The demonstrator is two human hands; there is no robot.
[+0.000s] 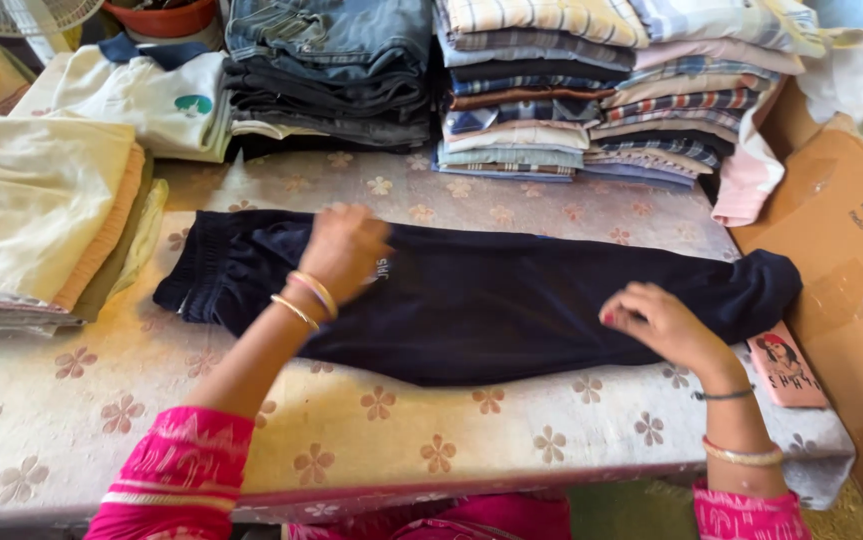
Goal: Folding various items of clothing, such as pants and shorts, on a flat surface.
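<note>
Head view: folding step underway, dark trousers [471,300] lying flat across flowered table [51,400]. Left hand [344,250] pressed flat on waist end; right hand [661,325] pinching lower edge. Next probably calls for a lengthwise fold.

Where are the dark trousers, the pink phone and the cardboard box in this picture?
dark trousers [511,305]: head view, on the middle of the cloth.
pink phone [786,372]: head view, on its back cover.
cardboard box [851,260]: head view, on its brown side.
</note>
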